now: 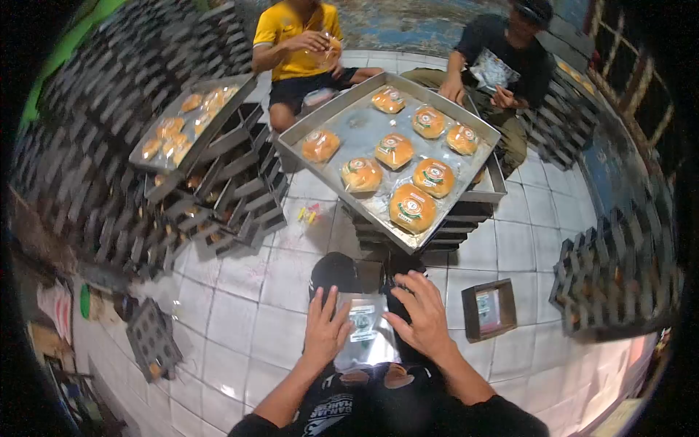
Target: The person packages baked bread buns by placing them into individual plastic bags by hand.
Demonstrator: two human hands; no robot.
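A clear plastic bag (368, 342) with a printed label lies in front of me on my lap, shiny with reflected light; whether it is a single bag or a stack I cannot tell. My left hand (325, 328) rests along its left edge, fingers stretched out and apart. At the other edge is my right hand (422, 317), its thumb by the bag and its fingers spread and slightly bent. Beyond my hands, a large metal tray (306, 156) holds several round buns (394, 151) in clear labelled wrappers. That tray sits on a stack of other trays.
Two people sit opposite: one in a yellow shirt (287, 33), one in a dark shirt (484, 44) holding plastic bags (495, 73). A tilted tray (211, 135) of wrapped buns tops the left stack. A small box (472, 320) with bags stands right on the tiled floor (244, 273).
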